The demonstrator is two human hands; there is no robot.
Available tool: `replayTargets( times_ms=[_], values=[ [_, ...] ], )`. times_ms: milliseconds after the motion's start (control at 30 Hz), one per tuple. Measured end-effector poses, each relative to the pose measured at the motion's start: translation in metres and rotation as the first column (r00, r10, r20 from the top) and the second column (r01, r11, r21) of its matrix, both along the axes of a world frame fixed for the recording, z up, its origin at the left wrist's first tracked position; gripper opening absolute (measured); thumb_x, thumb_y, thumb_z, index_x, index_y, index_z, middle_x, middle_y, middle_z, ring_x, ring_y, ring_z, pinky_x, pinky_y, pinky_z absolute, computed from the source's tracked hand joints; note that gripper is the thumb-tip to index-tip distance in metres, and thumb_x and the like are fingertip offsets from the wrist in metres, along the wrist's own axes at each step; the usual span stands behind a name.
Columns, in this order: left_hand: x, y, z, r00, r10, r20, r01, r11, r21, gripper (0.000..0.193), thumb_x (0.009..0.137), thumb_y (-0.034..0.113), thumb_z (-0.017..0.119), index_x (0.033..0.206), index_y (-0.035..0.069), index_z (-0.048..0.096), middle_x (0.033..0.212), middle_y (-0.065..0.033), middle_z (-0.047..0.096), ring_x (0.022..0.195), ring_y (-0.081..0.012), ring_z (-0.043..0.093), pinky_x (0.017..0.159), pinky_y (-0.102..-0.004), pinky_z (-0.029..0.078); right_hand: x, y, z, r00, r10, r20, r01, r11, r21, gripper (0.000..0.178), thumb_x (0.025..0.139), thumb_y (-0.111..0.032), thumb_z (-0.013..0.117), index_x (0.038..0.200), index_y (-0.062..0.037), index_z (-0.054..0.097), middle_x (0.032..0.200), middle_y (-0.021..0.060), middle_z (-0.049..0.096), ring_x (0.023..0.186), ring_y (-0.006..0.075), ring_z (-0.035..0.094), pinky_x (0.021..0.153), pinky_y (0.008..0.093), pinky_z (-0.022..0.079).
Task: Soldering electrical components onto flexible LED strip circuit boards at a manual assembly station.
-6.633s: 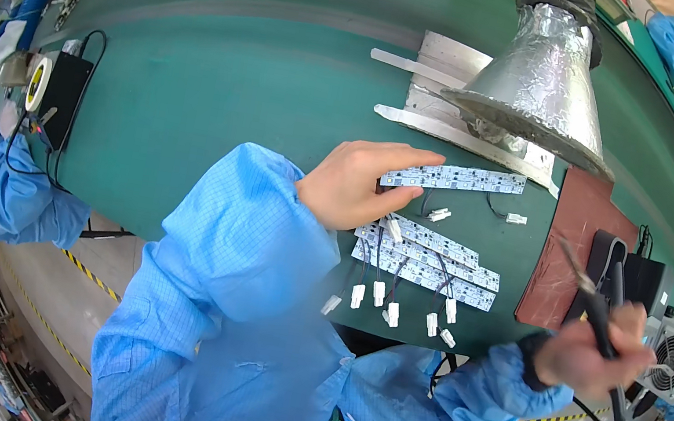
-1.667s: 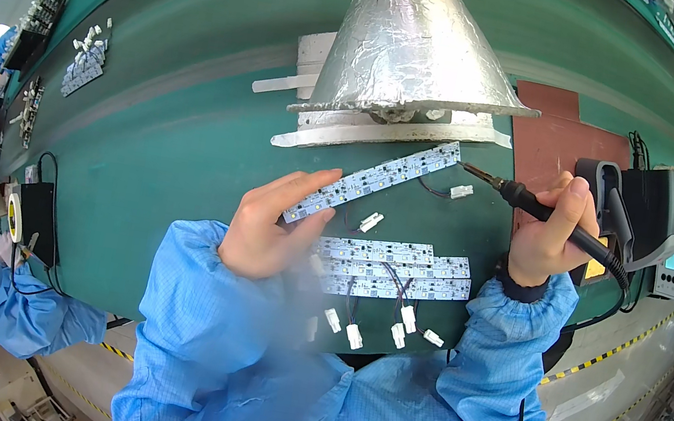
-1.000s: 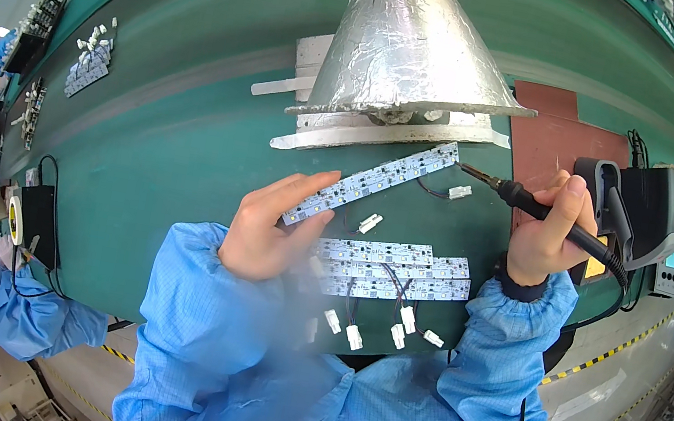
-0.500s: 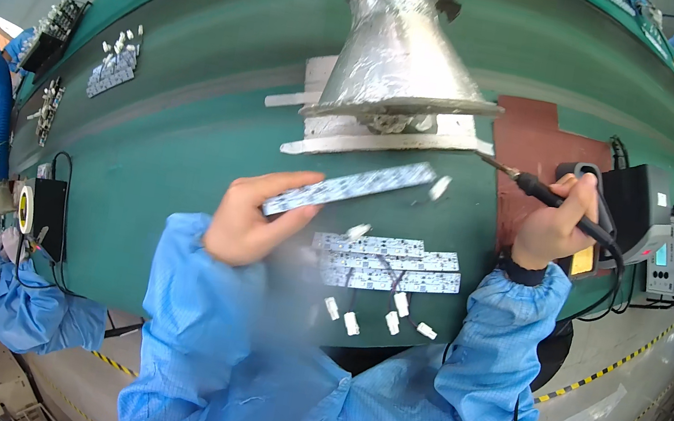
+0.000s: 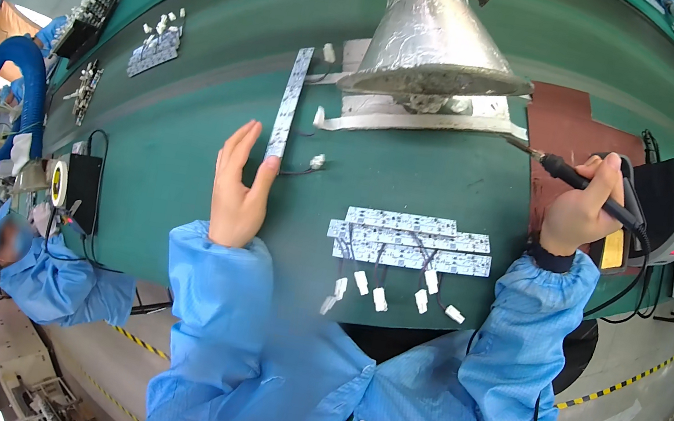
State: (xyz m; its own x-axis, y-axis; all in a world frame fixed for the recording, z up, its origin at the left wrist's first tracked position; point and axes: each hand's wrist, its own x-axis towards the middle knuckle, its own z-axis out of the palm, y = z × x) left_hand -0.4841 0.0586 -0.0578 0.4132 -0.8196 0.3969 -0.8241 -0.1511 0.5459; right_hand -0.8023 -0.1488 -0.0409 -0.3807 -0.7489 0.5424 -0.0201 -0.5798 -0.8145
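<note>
My left hand (image 5: 238, 198) has its fingers stretched out, its thumb tip at the near end of a long white circuit board strip (image 5: 288, 104). That strip points away from me; short dark wires with white connectors (image 5: 317, 161) stick out on its right side. My right hand (image 5: 579, 214) is closed around the dark handle of a soldering iron (image 5: 565, 171), whose tip points left, near the fume hood. Between my forearms lie several more circuit board strips (image 5: 413, 243), stacked in overlapping rows, their dark wires and white connectors (image 5: 380, 299) hanging toward me.
A silvery fume extraction hood (image 5: 440, 45) stands over a pale fixture (image 5: 423, 124) at the back. On the right are a soldering station (image 5: 667, 208) and a reddish mat (image 5: 567, 115). More boards (image 5: 154, 53) lie far left. A co-worker in blue (image 5: 59, 275) sits at left.
The strip in my left hand has swung from slanting rightward to pointing away and moved left; my left fingers have opened off it. My right hand still holds the soldering iron. The view has shifted.
</note>
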Motion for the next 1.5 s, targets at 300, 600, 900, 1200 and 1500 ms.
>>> replayTargets(
  times_ms=[300, 600, 900, 1200, 1500],
  values=[
    [-0.073, -0.012, 0.039, 0.856, -0.517, -0.019, 0.511, 0.84, 0.184, 0.031, 0.081, 0.01, 0.075, 0.11, 0.0, 0.068, 0.104, -0.0132, 0.065, 0.093, -0.0303, 0.062, 0.083, -0.0386, 0.05, 0.003, 0.004, -0.001, 1.0, 0.02, 0.001, -0.02, 1.0, 0.012, 0.04, 0.098, -0.014, 0.058, 0.062, 0.003, 0.055, 0.066, 0.0065, 0.056, 0.065, 0.0147, 0.052, 0.066, 0.0295, 0.043],
    [-0.064, -0.044, 0.048, 0.709, -0.438, -0.552, 0.653, 0.703, 0.282, 0.032, 0.081, 0.015, 0.08, 0.108, 0.0, 0.071, 0.092, -0.0105, 0.059, 0.087, -0.0231, 0.059, 0.077, -0.0354, 0.048, 0.003, 0.003, 0.005, 1.0, -0.014, -0.006, 0.014, 1.0, -0.007, 0.039, 0.098, -0.012, 0.056, 0.061, 0.0032, 0.053, 0.063, 0.0065, 0.052, 0.063, 0.015, 0.05, 0.063, 0.0293, 0.041],
    [-0.07, -0.049, 0.007, 0.891, -0.403, -0.206, 0.426, 0.902, 0.076, 0.038, 0.082, 0.015, 0.079, 0.116, 0.005, 0.068, 0.089, -0.011, 0.068, 0.062, -0.0256, 0.063, 0.06, -0.0342, 0.052, 0.024, 0.03, 0.008, 0.998, 0.063, 0.021, -0.059, 0.985, -0.16, 0.045, 0.098, -0.019, 0.05, 0.057, -0.0039, 0.039, 0.054, 0.0043, 0.037, 0.054, 0.0146, 0.034, 0.054, 0.0304, 0.026],
    [-0.065, -0.044, 0.006, 0.89, -0.454, 0.036, 0.447, 0.886, 0.121, 0.034, 0.083, 0.02, 0.076, 0.114, 0.008, 0.067, 0.08, -0.0054, 0.059, 0.065, -0.0223, 0.064, 0.055, -0.0346, 0.052, 0.042, 0.072, 0.009, 0.841, 0.368, -0.398, -0.457, 0.876, -0.157, 0.042, 0.103, -0.026, 0.039, 0.067, -0.0046, 0.044, 0.05, 0.0047, 0.036, 0.046, 0.0145, 0.034, 0.043, 0.0287, 0.026],
    [-0.064, -0.043, 0.002, 0.886, -0.459, 0.062, 0.451, 0.886, 0.104, 0.035, 0.083, 0.021, 0.076, 0.114, 0.008, 0.066, 0.079, -0.0043, 0.056, 0.065, -0.0202, 0.064, 0.054, -0.0335, 0.051, 0.044, 0.073, 0.007, 0.729, 0.471, -0.497, -0.593, 0.797, -0.113, 0.033, 0.098, -0.019, 0.042, 0.068, -0.0047, 0.046, 0.049, 0.004, 0.039, 0.043, 0.0149, 0.037, 0.04, 0.0302, 0.027]
  ],
)
